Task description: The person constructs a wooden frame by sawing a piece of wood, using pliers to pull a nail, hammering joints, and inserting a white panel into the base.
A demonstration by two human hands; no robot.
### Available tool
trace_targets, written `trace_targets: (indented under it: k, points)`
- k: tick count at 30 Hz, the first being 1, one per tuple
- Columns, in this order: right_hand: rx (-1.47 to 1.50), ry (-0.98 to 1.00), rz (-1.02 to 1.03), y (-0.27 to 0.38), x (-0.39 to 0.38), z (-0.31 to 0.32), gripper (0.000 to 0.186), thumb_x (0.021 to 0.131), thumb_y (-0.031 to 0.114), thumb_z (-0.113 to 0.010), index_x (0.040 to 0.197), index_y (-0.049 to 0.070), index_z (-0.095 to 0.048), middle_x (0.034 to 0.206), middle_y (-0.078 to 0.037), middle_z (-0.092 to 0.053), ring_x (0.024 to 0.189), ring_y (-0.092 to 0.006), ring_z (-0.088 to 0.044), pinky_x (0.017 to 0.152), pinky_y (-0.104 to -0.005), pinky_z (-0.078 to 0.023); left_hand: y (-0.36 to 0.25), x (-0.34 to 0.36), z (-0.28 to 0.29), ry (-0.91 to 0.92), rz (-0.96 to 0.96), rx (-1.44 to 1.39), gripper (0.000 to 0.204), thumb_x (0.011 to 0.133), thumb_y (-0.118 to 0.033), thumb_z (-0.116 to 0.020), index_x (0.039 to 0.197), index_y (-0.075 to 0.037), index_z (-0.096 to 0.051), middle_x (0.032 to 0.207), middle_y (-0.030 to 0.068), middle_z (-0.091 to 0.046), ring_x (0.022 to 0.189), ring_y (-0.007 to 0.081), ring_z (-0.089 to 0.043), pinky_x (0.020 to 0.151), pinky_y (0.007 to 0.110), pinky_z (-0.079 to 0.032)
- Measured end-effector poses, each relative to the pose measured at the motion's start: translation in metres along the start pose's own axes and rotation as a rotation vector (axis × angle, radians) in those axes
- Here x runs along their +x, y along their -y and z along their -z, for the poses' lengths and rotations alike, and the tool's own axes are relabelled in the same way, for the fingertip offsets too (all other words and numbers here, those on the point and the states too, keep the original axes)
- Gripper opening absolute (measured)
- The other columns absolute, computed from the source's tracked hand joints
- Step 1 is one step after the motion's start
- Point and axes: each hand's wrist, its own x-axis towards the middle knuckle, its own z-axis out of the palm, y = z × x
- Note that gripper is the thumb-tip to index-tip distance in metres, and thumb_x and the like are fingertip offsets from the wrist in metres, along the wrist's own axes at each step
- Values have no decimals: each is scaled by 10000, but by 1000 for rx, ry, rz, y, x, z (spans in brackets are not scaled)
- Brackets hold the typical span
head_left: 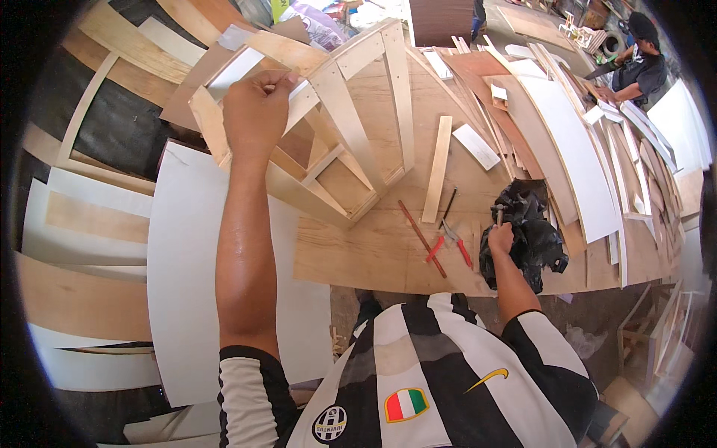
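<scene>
My left hand (258, 112) is raised over a pale wooden frame (396, 97), its fingers pinched together near the upper edge. What sits between those fingertips is too small to make out. The frame stands on the plywood table and has slanted slats and open gaps. At the table's front right, my right hand (500, 239) is closed round a hammer (500, 212), close to its head. The hammer is over a crumpled black plastic bag (534, 231). Red-handled pliers (461, 250) lie left of the bag, beside a thin reddish-brown stick (423, 239).
A short wooden strip (437, 170) and a white block (476, 147) lie mid-table. Long boards and white panels (571, 160) are stacked along the right. At far right a co-worker (638, 67) handles a tool. Large white sheets (187, 276) and curved-looking boards fill the left.
</scene>
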Motion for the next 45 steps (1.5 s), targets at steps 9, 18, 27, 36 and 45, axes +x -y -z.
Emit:
trace_targets:
  k: [9, 18, 27, 36, 45]
  points:
    - [526, -64, 597, 136, -39, 94, 403, 959, 213, -710, 1294, 4, -629, 1083, -222, -703, 926, -322, -704, 835, -410, -556, -4, -2, 1, -16, -29, 30, 261, 914, -330, -777, 994, -87, -830, 792, 117, -764, 689, 255, -715, 666, 383, -546]
    - [708, 52, 1196, 300, -172, 263, 386, 1025, 188, -668, 1381, 48, -623, 867, -87, -665, 734, -140, -594, 714, -309, -509, -14, -7, 6, -14, -8, 76, 249, 922, -329, -757, 986, -102, -835, 776, 129, -755, 693, 277, -718, 657, 402, -549]
    - [470, 68, 1540, 373, -228, 299, 390, 1013, 187, -691, 1383, 68, -661, 1067, -147, -761, 835, -152, -657, 785, -326, -529, -14, -9, 8, -12, -50, 31, 202, 914, -270, -744, 987, -106, -836, 802, 118, -764, 695, 278, -716, 667, 399, -551]
    - [288, 16, 1618, 395, -240, 304, 380, 982, 209, -690, 1357, 154, -693, 975, -210, -751, 838, -326, -711, 783, -432, -547, -12, -9, 9, -26, -105, 23, 175, 895, -245, -749, 981, -123, -841, 847, 127, -774, 719, 301, -726, 691, 404, -560]
    - [217, -44, 1593, 393, -242, 307, 384, 994, 199, -702, 1373, 137, -686, 992, -199, -766, 782, -242, -723, 768, -372, -551, -14, -9, 11, -7, -96, 75, 170, 899, -257, -740, 978, -148, -845, 853, 128, -775, 734, 330, -728, 711, 425, -570]
